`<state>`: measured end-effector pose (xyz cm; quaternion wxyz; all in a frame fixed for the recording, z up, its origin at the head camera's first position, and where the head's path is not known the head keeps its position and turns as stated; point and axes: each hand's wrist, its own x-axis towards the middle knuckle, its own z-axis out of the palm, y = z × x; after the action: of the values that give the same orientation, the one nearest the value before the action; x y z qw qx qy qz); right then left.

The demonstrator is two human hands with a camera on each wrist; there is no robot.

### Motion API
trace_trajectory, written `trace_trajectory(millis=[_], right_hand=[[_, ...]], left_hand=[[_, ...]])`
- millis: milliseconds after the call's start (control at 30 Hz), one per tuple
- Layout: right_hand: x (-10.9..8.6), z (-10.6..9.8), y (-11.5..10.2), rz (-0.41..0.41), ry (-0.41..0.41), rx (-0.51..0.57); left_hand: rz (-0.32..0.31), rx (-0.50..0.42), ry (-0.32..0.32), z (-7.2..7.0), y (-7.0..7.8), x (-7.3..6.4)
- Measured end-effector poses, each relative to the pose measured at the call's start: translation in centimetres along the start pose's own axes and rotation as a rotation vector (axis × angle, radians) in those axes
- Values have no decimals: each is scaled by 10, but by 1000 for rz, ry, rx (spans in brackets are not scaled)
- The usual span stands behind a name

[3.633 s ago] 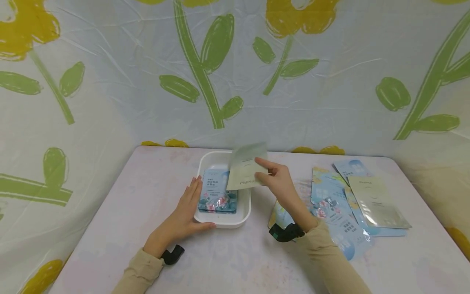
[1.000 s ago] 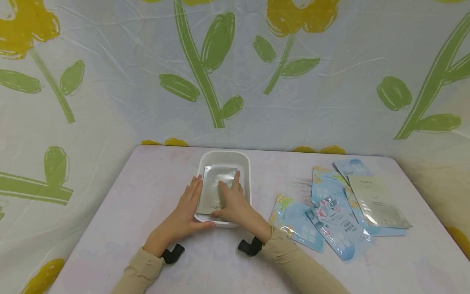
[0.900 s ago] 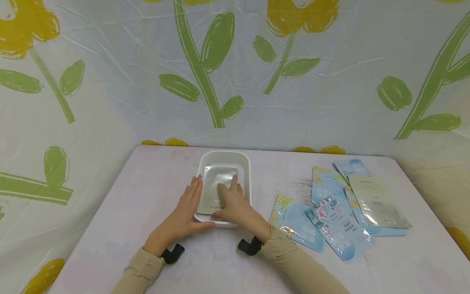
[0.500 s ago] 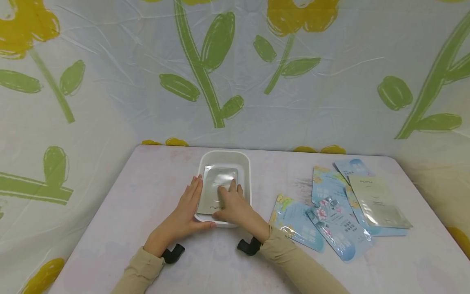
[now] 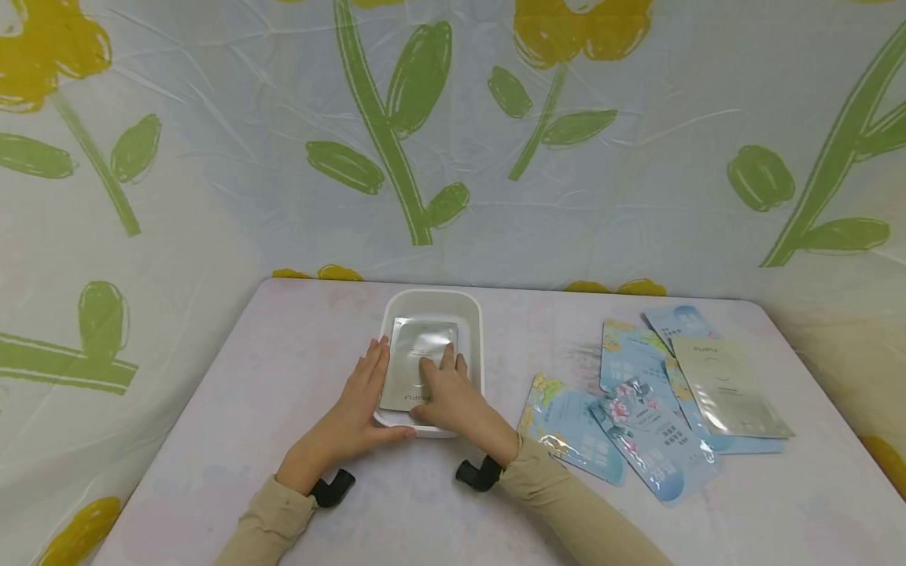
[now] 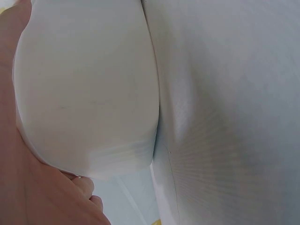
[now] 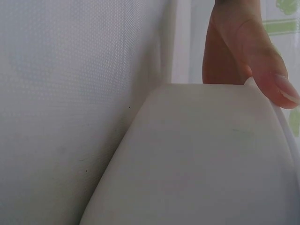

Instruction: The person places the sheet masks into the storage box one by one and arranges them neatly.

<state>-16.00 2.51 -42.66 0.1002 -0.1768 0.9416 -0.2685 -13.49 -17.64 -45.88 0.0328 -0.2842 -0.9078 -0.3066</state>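
Silver packet (image 5: 406,360) was being settled in the tub (image 5: 470,328): right hand (image 5: 454,397), fingers spread, apparently pressed it; left hand (image 5: 354,415), straight-fingered, braced the side. Lifting clear seemed called for.

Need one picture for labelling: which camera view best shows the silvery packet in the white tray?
The head view: it looks down into the white tray and shows most of the silvery packet, though the right hand covers part. Neither wrist view shows the packet; both show the tray only from outside.
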Motion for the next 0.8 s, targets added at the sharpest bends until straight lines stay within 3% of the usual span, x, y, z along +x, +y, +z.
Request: trace_trajectory(millis=[400,600,800], right_hand=[[1,2,3,-18,13,-12],[0,1,4,-94,108,11],[-5,-10,5,-166,208,124]], left_hand=[[19,4,4,0,1,0],[19,15,13,1,-1,0],[47,12,31,1,-2,0]])
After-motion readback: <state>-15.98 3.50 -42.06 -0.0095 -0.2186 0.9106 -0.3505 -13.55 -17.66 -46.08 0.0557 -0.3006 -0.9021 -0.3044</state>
